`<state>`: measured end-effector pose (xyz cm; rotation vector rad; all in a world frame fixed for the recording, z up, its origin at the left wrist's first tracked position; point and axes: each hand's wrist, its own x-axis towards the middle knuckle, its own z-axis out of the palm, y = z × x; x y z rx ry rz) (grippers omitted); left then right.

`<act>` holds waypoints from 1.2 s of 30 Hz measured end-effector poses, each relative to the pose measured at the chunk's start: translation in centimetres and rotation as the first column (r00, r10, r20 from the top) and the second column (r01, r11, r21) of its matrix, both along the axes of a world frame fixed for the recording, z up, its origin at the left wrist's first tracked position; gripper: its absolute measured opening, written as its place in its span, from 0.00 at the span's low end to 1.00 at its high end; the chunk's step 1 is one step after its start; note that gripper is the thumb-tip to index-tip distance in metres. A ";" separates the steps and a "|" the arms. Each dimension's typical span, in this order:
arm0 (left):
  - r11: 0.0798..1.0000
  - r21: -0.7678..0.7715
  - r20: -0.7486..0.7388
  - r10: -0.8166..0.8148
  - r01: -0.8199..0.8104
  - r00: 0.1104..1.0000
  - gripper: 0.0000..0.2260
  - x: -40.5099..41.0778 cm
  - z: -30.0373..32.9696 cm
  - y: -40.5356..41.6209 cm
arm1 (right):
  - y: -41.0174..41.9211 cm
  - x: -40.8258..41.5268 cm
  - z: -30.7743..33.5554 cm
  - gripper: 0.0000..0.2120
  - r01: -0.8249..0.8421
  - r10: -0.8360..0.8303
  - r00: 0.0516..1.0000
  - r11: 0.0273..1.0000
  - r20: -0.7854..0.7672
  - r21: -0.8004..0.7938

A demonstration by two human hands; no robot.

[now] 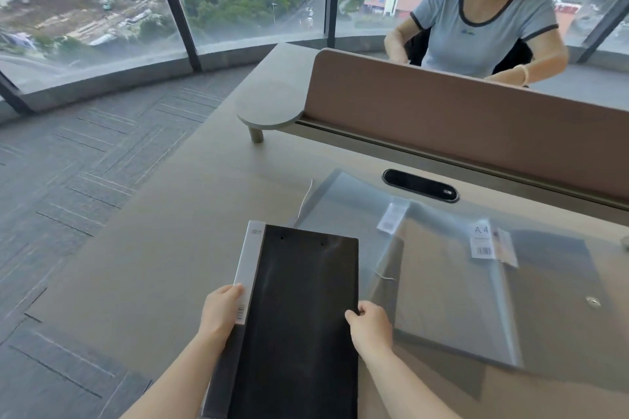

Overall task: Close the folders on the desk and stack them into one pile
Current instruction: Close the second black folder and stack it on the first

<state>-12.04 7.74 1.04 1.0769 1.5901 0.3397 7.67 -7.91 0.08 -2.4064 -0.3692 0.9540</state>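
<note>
Both hands grip a closed black folder (299, 313) above the desk (163, 248): the left hand (219, 311) curls around its white spine, the right hand (369, 326) pinches its opposite edge. Just right of the right hand, clear plastic folders (449, 282) lie overlapping.

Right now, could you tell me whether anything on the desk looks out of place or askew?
Yes: the clear folders lie splayed and overlapping at different angles, and some look open, with a flap reaching the cable port. The black folder is closed, held by the left hand and right hand.
</note>
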 end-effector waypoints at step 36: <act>0.495 0.457 -0.307 -0.692 0.739 0.654 0.19 25.0 0.3 -14.1 | -10.5 20.4 2.5 0.14 0.045 -0.075 0.968 0.991 0.241 0.127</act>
